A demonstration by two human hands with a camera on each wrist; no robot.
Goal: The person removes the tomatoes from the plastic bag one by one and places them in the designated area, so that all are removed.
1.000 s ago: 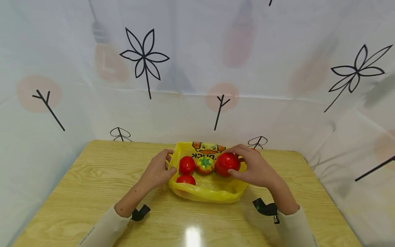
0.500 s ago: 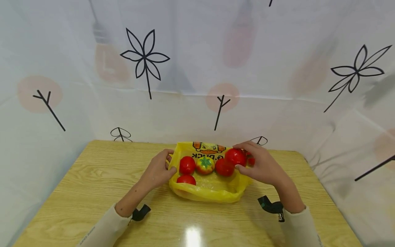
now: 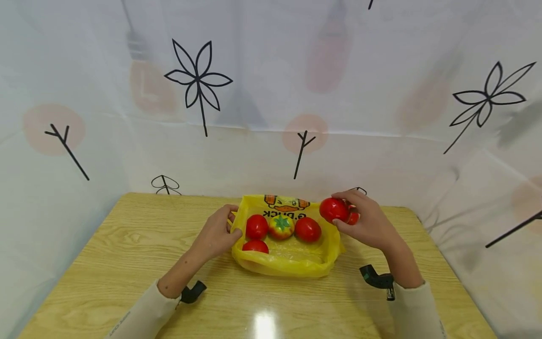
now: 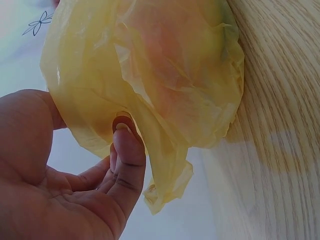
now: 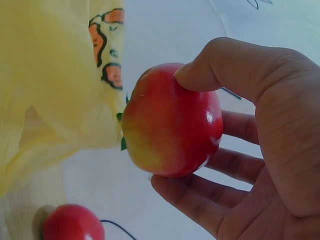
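In the head view a yellow plastic bag [image 3: 279, 269] lies with its mouth spread wide. My left hand [image 3: 218, 234] pinches its left rim; the left wrist view shows the thin film [image 4: 175, 100] between thumb and fingers. Inside the bag are a red tomato [image 3: 256, 227], another partly covered by the front rim [image 3: 255, 246], a yellow-red tomato with a green top [image 3: 281, 227], and a red one [image 3: 307, 230] on the right. My right hand [image 3: 366, 220] holds a red tomato [image 5: 172, 120] with green leaf tips, just above the bag's right edge.
Another red tomato [image 5: 73, 223] rests on the wooden table [image 3: 169, 249] outside the bag, mostly hidden behind my right hand in the head view. A white curtain [image 3: 262, 94] with printed plants hangs behind and beside the table.
My right hand has lifted the tomato up and to the right, from inside the bag to its right edge. A red tomato beneath it has come into sight. The left hand stays still.
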